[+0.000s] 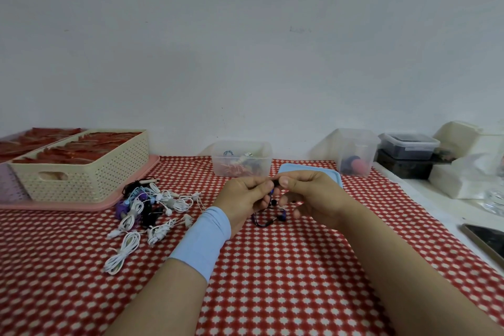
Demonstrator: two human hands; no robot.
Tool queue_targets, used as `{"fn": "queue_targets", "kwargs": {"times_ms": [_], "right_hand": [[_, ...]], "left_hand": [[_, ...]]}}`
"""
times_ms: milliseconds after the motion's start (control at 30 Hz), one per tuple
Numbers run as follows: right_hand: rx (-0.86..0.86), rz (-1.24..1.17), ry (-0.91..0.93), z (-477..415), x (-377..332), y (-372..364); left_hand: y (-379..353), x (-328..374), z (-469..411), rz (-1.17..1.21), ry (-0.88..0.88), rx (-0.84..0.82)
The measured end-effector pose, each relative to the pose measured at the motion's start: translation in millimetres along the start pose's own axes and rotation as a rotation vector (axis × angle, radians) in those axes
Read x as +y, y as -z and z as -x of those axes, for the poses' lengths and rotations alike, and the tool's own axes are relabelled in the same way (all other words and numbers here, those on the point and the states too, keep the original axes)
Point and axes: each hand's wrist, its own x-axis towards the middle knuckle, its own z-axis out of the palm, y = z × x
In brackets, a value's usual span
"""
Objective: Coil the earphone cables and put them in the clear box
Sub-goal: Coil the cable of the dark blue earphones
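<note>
My left hand [246,195] and my right hand [313,195] meet at the table's middle, both pinching a dark blue-and-black earphone cable [268,217]. Its loose loops and earbuds hang down onto the cloth between my wrists. A pile of white, purple and black earphones [144,210] lies to the left of my left hand. The clear box [241,158] stands behind my hands near the wall and holds several coiled cables. Its light blue lid [311,169] lies flat just behind my right hand.
A cream woven basket [81,169] of red items sits on a pink tray [131,188] at the back left. A taller clear tub [354,153] and a dark-filled container [409,144] stand at the back right. A phone [488,240] lies at the right edge.
</note>
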Motion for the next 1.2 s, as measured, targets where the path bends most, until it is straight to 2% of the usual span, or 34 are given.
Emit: {"fn": "queue_targets", "kwargs": {"times_ms": [100, 267, 500, 867, 1000, 1200], "right_hand": [[0.014, 0.021, 0.030, 1, 0, -1], [0.045, 0.055, 0.004, 2, 1, -1], [0.083, 0.004, -0.023, 0, 0, 1], [0.167, 0.245, 0.098, 5, -3, -4], [0.126, 0.329, 0.110, 4, -3, -2], [0.115, 0.321, 0.090, 5, -4, 0]], "left_hand": [[-2, 1, 1, -0.007, -0.007, -0.002], [-1, 2, 1, -0.169, -0.067, 0.033], [-3, 6, 4, -0.196, -0.056, 0.049], [0, 10, 7, -0.392, -0.097, 0.112], [2, 10, 6, -0.449, -0.131, 0.114], [2, 8, 4, -0.530, -0.224, 0.120]]}}
